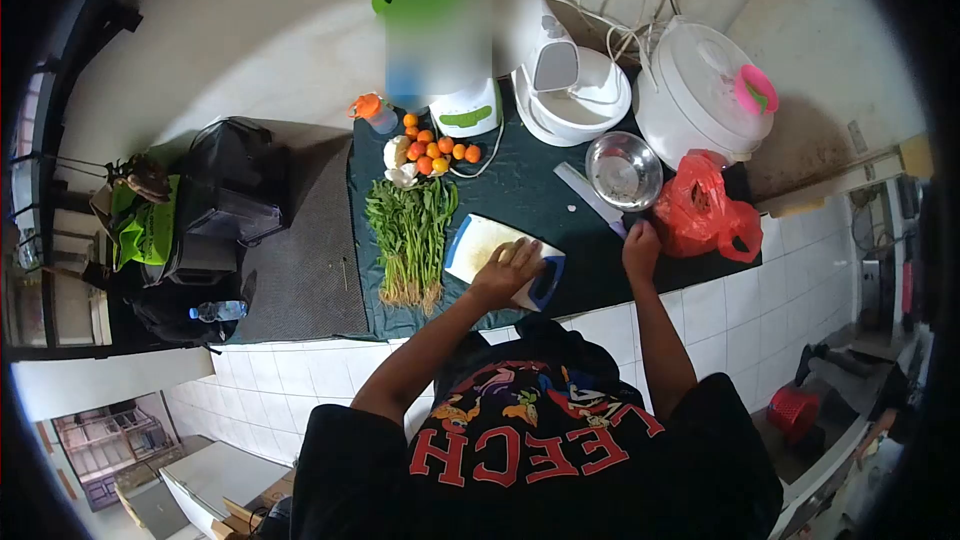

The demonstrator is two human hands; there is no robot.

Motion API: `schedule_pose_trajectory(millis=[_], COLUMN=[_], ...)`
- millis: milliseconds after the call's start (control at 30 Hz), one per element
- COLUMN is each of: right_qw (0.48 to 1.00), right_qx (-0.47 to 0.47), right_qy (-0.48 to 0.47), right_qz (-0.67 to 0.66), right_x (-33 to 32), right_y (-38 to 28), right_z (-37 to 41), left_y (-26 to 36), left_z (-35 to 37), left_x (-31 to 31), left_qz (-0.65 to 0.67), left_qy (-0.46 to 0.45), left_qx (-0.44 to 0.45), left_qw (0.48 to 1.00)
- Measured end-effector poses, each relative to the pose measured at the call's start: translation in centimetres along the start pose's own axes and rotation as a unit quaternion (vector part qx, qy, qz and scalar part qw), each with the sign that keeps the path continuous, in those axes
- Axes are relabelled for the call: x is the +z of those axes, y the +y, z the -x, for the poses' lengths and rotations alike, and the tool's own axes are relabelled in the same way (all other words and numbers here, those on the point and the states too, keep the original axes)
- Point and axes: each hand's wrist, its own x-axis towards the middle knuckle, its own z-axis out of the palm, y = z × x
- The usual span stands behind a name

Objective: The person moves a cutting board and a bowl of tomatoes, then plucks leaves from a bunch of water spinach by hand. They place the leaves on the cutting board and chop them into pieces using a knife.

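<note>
My left hand (508, 270) lies on a white cutting board (485, 239) with blue ends, palm down and fingers stretched out. In my right hand (641, 245) is the handle of a knife (588, 193), its pale blade pointing up and left over the dark green cover. Left of the board lies a bunch of leafy greens (410, 230) with roots toward me. Just beyond the knife is a shiny metal bowl (624, 171), and right of my right hand sits a red plastic bag (705, 208), its contents hidden.
Small orange and red tomatoes (433, 150) lie behind the greens beside white garlic bulbs (398, 162). Farther back stand an orange-capped bottle (373, 112), a blender (466, 110), a white mixer with bowl (582, 105) and a large white lidded container (700, 90). A black appliance (235, 180) is far left.
</note>
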Motion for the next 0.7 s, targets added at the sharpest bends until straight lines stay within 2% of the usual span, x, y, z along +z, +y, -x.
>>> schedule_pose_trajectory(millis=[33, 67, 133, 267, 333, 367, 400, 433, 500, 533, 567, 600, 633, 667, 700], right_qw=[0.934, 0.933, 0.892, 0.881, 0.909, 0.908, 0.926, 0.941, 0.938, 0.937, 0.937, 0.943, 0.948, 0.949, 0.948], right_qx=[-0.228, -0.234, -0.240, -0.272, -0.300, -0.304, -0.268, -0.230, -0.244, -0.254, -0.256, -0.255, -0.254, -0.250, -0.253], right_qy=[0.028, 0.023, -0.076, -0.101, -0.104, -0.109, -0.120, -0.133, -0.143, -0.144, -0.148, -0.139, -0.130, -0.137, -0.142], right_qz=[0.275, 0.273, 0.376, 0.374, 0.271, 0.267, 0.237, 0.208, 0.199, 0.191, 0.188, 0.166, 0.144, 0.133, 0.132], right_x=[-0.8, -1.8, -2.7, -1.4, -0.4, 0.3, 0.7, 0.9, 0.8, 0.8, 0.8, 0.5, 0.4, 0.4, 0.6], right_y=[-0.4, -1.9, -4.4, -3.3, -3.2, -3.3, -3.6, -3.9, -4.2, -4.4, -5.1, -6.0, -6.6, -6.8, -6.7], right_z=[1.3, 2.4, 3.8, 3.8, 4.5, 4.9, 5.2, 5.4, 5.3, 5.3, 5.5, 5.8, 6.0, 6.0, 6.0], left_y=[0.1, 0.5, 1.0, 1.3, 2.2, 2.2, 2.4, 2.1, 0.8, 0.5, -1.1, -1.0, -1.7, -3.0, -3.0], left_z=[-0.6, -1.1, -2.6, -4.6, -5.3, -5.4, -4.9, -4.1, -1.5, 0.7, 3.1, 4.7, 6.6, 8.6, 9.4], left_x=[0.4, 0.6, -0.2, 0.7, 1.2, 1.7, 1.7, 1.7, 1.4, -0.1, 2.3, -0.6, -1.2, 1.1, -0.2], left_qz=[0.011, 0.014, 0.036, 0.050, 0.068, 0.077, 0.086, 0.087, 0.185, 0.215, 0.108, 0.190, 0.201, 0.115, 0.115], left_qy=[-0.002, -0.012, -0.061, -0.012, 0.011, 0.018, 0.069, 0.068, 0.098, 0.167, 0.166, 0.142, 0.128, 0.146, 0.098], left_qx=[-0.017, -0.037, -0.092, -0.154, -0.204, -0.227, -0.221, -0.230, -0.276, -0.300, -0.316, -0.448, -0.508, -0.523, -0.560], left_qw=[1.000, 0.999, 0.993, 0.987, 0.976, 0.971, 0.969, 0.967, 0.938, 0.914, 0.928, 0.862, 0.827, 0.832, 0.814])
